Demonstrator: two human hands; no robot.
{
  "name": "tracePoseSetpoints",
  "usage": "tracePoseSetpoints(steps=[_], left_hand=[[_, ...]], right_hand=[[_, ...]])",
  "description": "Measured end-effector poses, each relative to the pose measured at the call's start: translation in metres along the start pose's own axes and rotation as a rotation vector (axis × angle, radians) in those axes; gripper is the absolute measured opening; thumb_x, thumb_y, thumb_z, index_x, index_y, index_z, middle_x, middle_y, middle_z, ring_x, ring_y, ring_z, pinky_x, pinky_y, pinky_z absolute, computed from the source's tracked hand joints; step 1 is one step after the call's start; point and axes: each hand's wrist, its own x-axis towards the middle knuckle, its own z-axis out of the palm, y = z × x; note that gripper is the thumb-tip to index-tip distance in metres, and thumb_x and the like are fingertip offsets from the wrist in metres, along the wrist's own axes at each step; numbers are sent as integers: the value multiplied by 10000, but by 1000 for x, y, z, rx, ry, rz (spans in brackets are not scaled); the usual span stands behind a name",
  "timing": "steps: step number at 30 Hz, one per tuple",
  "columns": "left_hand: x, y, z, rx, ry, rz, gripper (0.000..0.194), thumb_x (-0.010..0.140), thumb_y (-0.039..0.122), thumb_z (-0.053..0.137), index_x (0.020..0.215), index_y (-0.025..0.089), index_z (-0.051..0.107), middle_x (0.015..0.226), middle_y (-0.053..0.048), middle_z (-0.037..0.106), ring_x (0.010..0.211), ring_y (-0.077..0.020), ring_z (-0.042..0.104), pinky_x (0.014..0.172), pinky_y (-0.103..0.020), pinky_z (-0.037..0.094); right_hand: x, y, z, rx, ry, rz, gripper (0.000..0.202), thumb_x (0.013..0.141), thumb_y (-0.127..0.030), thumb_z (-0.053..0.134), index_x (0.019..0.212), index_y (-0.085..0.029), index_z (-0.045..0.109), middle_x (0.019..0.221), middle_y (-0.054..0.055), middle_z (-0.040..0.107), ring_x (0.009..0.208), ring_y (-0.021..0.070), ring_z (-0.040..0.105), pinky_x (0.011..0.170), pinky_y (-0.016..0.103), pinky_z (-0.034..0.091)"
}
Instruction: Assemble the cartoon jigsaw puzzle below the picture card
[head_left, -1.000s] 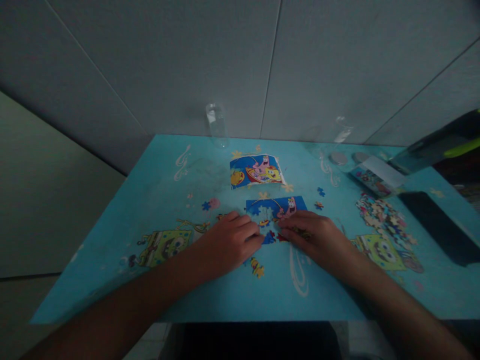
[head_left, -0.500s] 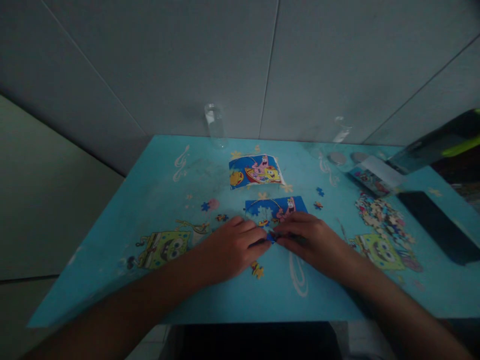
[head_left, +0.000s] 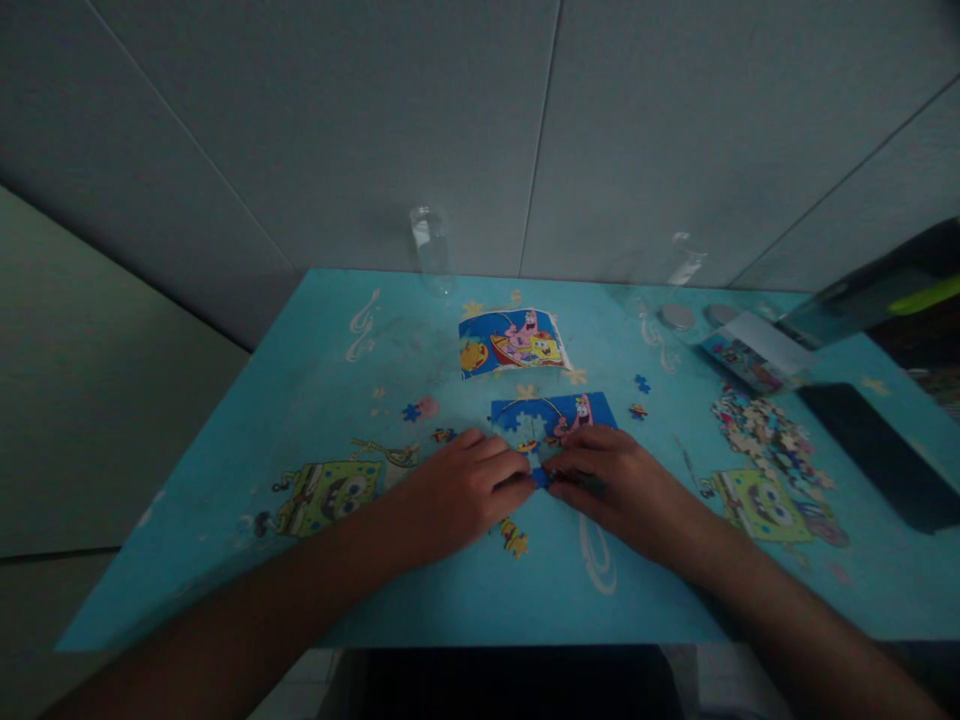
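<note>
Left hand (head_left: 469,485) and right hand (head_left: 615,480) flat on blue surface (head_left: 450,590), fingers narrow, pinching small blue puzzle piece (head_left: 540,478) at 6 o'clock edge of half-built puzzle (head_left: 551,415). Loose pieces (head_left: 765,435) at 3 o'clock.

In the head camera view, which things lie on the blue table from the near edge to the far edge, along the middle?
Loose yellow puzzle piece → left hand and right hand, side by side → half-built puzzle → reference picture → clear bottle at the far edge.
</note>
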Motion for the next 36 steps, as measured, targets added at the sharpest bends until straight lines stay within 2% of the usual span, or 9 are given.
tracePoseSetpoints(steps=[10, 16, 20, 24, 31, 36], left_hand=[[1, 4, 4, -5, 33, -32, 209, 1028, 218, 567, 1212, 207, 666, 1077, -53, 646, 978, -207, 566, 845, -367, 428], [1, 7, 6, -15, 30, -56, 202, 1035, 235, 553, 1199, 216, 669, 1080, -56, 624, 981, -207, 558, 851, -357, 436], [0, 6, 7, -24, 31, -49, 227, 1040, 233, 536, 1237, 221, 648, 1108, -58, 622, 998, -216, 555, 860, -360, 443], [0, 7, 8, -41, 12, -49, 237, 1043, 232, 529, 1252, 221, 639, 1109, -61, 622, 1006, -213, 553, 873, -355, 448], [1, 7, 8, -19, 22, -40, 226, 1040, 216, 532, 1233, 210, 650, 1105, -61, 626, 983, -206, 557, 840, -347, 451], [1, 8, 7, -16, 51, -49, 213, 1052, 214, 512, 1200, 207, 665, 1088, -53, 632, 976, -199, 559, 841, -343, 452]], right_hand=[[0, 1, 6, -20, 40, 57, 76, 902, -251, 732, 977, -237, 735, 1053, 74, 720, 1089, 265, 670, 983, 453, 537], [-3, 6, 1, -16, 32, 37, 329, 877, -267, 762, 1199, -251, 698, 1201, 93, 695, 1124, 271, 664, 978, 443, 544], [-4, 8, -2, -10, 13, 28, 211, 904, -252, 729, 1114, -262, 727, 1128, 70, 702, 1047, 243, 678, 932, 419, 552], [-3, 7, -4, 9, -11, 28, 103, 913, -231, 719, 1011, -254, 738, 1071, 54, 702, 1057, 232, 666, 946, 401, 541], [-3, 4, 1, -6, -17, 42, 219, 907, -274, 736, 1125, -256, 742, 1174, 97, 696, 1159, 282, 640, 1011, 466, 526], [-3, 4, 6, -12, 19, 39, 181, 908, -251, 724, 1089, -252, 733, 1137, 86, 705, 1161, 281, 644, 1016, 459, 524]])
